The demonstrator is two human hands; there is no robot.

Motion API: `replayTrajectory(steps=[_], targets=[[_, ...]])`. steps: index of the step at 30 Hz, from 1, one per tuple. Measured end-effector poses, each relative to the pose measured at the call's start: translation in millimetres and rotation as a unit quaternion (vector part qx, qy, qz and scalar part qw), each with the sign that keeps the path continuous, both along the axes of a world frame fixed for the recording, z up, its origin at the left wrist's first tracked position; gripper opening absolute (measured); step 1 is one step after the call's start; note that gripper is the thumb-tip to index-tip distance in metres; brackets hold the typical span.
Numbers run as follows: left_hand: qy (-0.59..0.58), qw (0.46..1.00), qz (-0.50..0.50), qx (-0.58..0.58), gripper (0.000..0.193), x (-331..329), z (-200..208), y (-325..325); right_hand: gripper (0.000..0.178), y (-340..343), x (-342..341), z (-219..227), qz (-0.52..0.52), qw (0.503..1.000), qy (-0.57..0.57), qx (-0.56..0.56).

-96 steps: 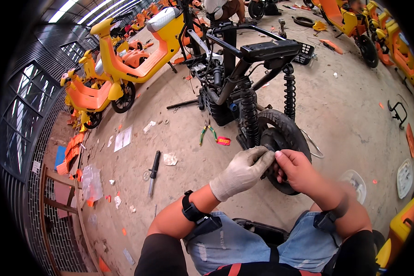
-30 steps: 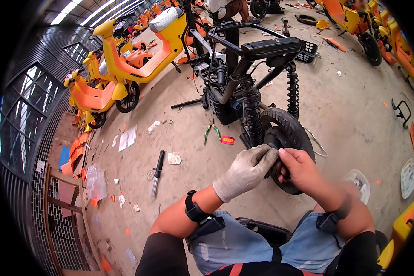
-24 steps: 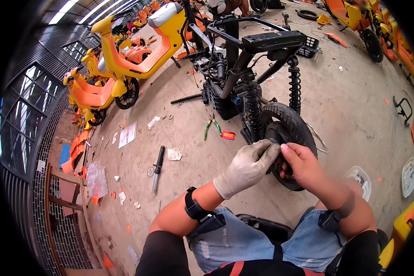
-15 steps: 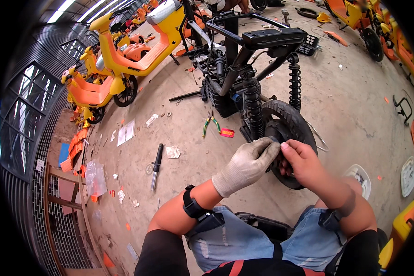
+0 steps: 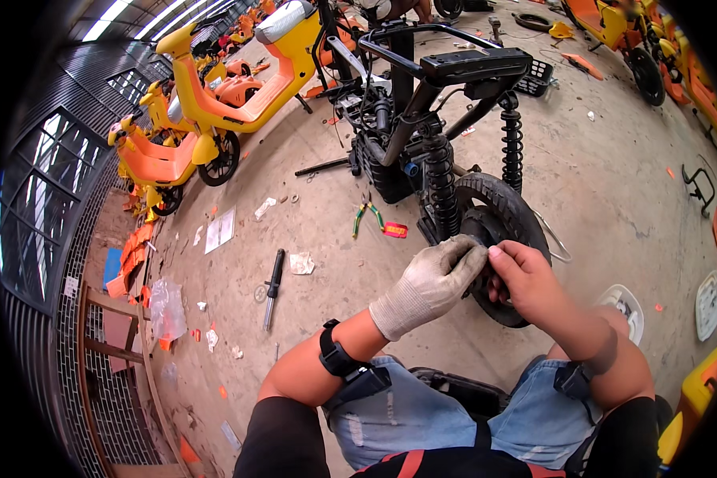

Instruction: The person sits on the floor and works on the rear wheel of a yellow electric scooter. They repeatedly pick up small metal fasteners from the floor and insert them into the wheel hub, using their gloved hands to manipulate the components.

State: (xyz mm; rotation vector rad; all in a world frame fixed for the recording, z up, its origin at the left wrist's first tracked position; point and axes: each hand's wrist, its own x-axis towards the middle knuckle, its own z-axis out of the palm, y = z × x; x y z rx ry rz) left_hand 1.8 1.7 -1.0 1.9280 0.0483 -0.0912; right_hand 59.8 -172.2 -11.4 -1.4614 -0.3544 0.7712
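In a white knit glove, my left hand [image 5: 432,288] is closed in a pinch, its fingertips meeting those of my bare right hand [image 5: 529,280]. My right thumb and fingers are also pressed together. Whatever lies between the fingertips is too small or hidden to name. Both hands are in front of the rear wheel [image 5: 508,204] of a stripped scooter and cover part of its hub. Two black coil-spring shock absorbers [image 5: 440,182] stand by the wheel, under the scooter's bare black frame [image 5: 472,65].
Green-handled pliers [image 5: 358,217] and a red packet [image 5: 395,230] lie left of the wheel. Farther left are a black-and-silver rod [image 5: 274,280], paper scraps and a clear plastic bag [image 5: 167,309]. Yellow-orange scooters [image 5: 239,111] stand at the far left, others at the right.
The view has shifted very slightly. Both hands keep their closed grip at the same place by the wheel.
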Motion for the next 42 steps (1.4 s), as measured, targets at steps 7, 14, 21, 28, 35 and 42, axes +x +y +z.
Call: replayTrajectory(steps=[7,14,21,28,35,42], targets=[[0.028,0.999,-0.020,-0.022,0.025,0,8,-3,0.035,0,1,-2,-0.019,1.000,0.008,-0.006],[0.010,0.999,-0.030,-0.009,0.026,0,8,-2,0.037,-1,0,-1,-0.023,1.000,0.001,-0.009],[0.014,0.999,-0.033,-0.028,0.026,-1,3,-1,0.039,0,1,-3,-0.026,1.000,-0.010,-0.008],[0.019,0.998,-0.050,-0.032,0.024,-1,12,-4,0.041,-1,1,2,-0.033,0.999,0.001,-0.021],[0.001,0.999,-0.047,-0.017,0.024,-1,14,-5,0.039,-2,2,5,-0.027,0.999,0.029,-0.029],[0.022,0.999,-0.039,-0.008,0.029,-1,14,-3,0.037,-3,0,-3,0.000,1.000,0.006,-0.001]])
